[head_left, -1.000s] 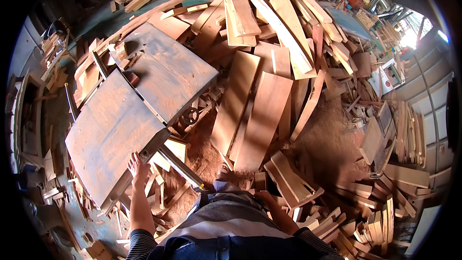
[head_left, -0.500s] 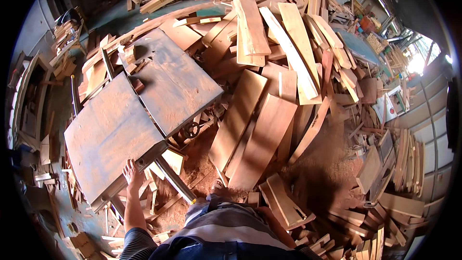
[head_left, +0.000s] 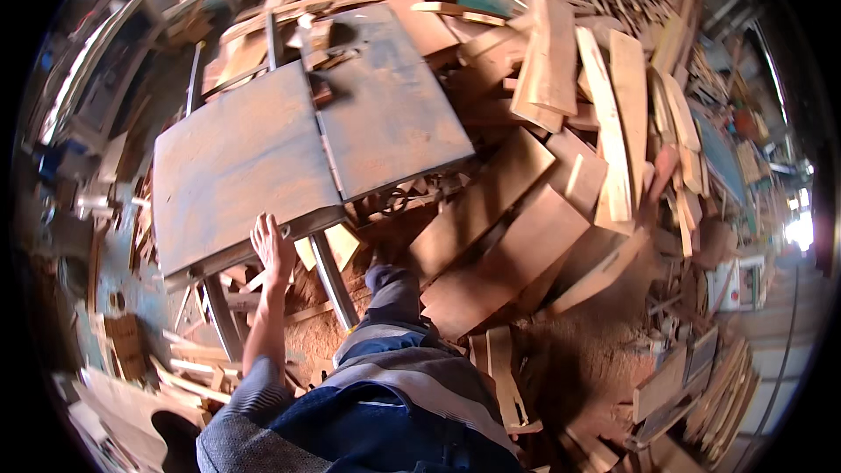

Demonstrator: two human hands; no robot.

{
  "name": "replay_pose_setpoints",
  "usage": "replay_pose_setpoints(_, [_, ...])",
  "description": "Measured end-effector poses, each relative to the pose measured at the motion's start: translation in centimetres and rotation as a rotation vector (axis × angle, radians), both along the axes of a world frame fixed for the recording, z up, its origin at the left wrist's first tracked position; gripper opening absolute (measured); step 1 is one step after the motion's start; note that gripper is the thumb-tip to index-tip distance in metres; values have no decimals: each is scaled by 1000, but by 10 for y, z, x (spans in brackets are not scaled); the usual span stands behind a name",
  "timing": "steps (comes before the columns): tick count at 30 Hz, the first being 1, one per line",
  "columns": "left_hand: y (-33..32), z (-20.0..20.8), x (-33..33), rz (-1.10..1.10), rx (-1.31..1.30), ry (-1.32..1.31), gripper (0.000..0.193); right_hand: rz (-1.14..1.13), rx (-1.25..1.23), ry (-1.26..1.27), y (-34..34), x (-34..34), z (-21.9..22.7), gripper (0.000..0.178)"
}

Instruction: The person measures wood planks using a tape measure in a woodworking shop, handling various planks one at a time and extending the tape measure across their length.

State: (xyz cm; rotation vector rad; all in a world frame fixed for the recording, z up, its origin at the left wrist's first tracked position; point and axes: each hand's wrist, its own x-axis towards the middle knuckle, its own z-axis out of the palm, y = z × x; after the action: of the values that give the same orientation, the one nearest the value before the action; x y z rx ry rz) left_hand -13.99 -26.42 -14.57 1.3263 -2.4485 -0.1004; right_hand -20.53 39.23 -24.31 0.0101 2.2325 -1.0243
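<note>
My left hand (head_left: 273, 247) rests at the near edge of a dusty metal machine table (head_left: 232, 171), its fingers stretched and a little apart over the rim. It holds nothing that I can see. Beyond a narrow gap lies a second metal plate (head_left: 399, 123), also covered with sawdust. Small wood offcuts (head_left: 322, 90) sit along that gap at the far side. Two metal rails stick out from under the near edge; one rail (head_left: 333, 278) runs toward my body. My right hand is hidden from view.
Wide planks (head_left: 512, 267) lean and lie in a heap right of the machine, with long narrow boards (head_left: 609, 123) behind them. Sawdust (head_left: 569, 368) covers the floor. Scrap wood (head_left: 188, 377) lies at the lower left. A dark handwheel (head_left: 399, 201) sits under the plate's edge.
The view has swung, so the machine table appears farther right and higher. My leg now shows stepped forward beside the rail. My left hand stays at the table's near edge.
</note>
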Motion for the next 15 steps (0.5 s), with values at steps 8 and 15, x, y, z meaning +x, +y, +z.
replay_pose_setpoints(8, [121, 53, -184, -777, 423, 380, 34, -695, -199, -401, -55, -67, 49, 22])
replay_pose_setpoints(15, [143, 34, -343, -945, 685, 202, 31, -785, -547, -376, -136, -212, 55, 20])
